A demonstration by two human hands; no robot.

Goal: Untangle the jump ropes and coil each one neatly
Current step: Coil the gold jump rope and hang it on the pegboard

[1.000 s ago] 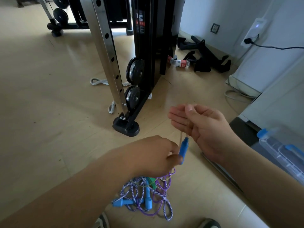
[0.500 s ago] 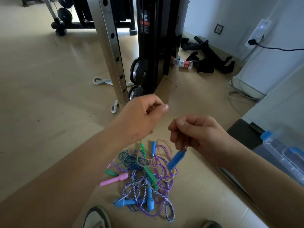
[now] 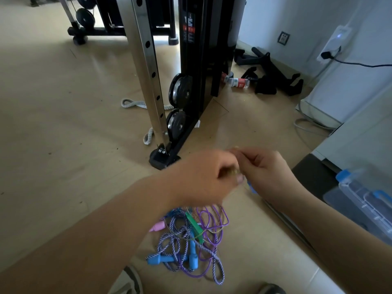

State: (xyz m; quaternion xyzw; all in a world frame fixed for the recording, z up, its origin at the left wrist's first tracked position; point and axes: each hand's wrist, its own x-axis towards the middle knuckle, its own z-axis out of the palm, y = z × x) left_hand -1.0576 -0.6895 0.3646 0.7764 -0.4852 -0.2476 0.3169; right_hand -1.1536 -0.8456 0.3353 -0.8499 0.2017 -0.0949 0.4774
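A tangled pile of jump ropes lies on the floor below my hands: a purple-white braided rope, a thin purple cord, blue handles, a green handle and a pink handle. My left hand and my right hand meet above the pile, fingers pinched together on a thin yellowish rope that is blurred. A bit of a blue handle shows under my right hand, which holds it.
A black and steel gym machine stands just ahead, its foot close to my hands. A clear plastic box with blue clips sits at right. Black handles and a bottle lie by the wall. My shoes show at the bottom.
My left hand came down from its raised spot and moved right to meet my right hand. The blue handle, hanging free before, is now mostly hidden under my right hand.
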